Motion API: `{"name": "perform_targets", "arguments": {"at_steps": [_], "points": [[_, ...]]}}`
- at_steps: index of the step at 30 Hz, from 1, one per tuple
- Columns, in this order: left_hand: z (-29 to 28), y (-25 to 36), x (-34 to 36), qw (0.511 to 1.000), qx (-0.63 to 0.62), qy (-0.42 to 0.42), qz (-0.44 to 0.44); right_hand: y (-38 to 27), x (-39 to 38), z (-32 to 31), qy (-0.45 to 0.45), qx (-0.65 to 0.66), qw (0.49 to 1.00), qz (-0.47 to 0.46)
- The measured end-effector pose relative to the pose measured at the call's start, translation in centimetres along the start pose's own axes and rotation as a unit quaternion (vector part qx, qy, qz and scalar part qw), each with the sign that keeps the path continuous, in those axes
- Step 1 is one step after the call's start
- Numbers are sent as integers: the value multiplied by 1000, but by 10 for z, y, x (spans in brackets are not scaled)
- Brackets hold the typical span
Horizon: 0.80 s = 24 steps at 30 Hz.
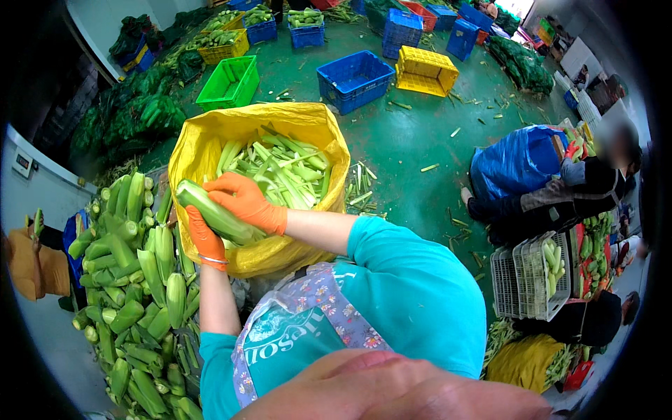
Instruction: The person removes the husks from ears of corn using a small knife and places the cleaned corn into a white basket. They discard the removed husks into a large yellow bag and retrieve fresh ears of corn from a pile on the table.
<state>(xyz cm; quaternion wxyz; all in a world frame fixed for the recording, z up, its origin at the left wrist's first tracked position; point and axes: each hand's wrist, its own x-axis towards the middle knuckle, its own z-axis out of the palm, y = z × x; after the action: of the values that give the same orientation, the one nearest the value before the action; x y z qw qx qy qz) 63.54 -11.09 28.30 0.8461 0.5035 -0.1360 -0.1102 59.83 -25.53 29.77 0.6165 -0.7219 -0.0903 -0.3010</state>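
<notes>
Both of my hands wear orange gloves. An ear of corn in pale green husk lies slanted across them, over the near left rim of a yellow sack. My left hand is closed round its underside. From above, my right hand grips its upper side, with the fingers curled over the husk. Strips of husk fill the sack. Close by on my left rises a big heap of unpeeled corn.
Husk scraps litter the green floor. Beyond the sack stand a green crate, a blue crate and a yellow crate. At right, a person works by a blue sack, near white crates. Another person is at far left.
</notes>
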Motion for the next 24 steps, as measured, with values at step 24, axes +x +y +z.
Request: {"name": "perform_targets", "arguments": {"at_steps": [24], "points": [[12, -8, -10, 967, 209, -126, -70, 11, -26, -25, 60, -108, 986, -115]]}}
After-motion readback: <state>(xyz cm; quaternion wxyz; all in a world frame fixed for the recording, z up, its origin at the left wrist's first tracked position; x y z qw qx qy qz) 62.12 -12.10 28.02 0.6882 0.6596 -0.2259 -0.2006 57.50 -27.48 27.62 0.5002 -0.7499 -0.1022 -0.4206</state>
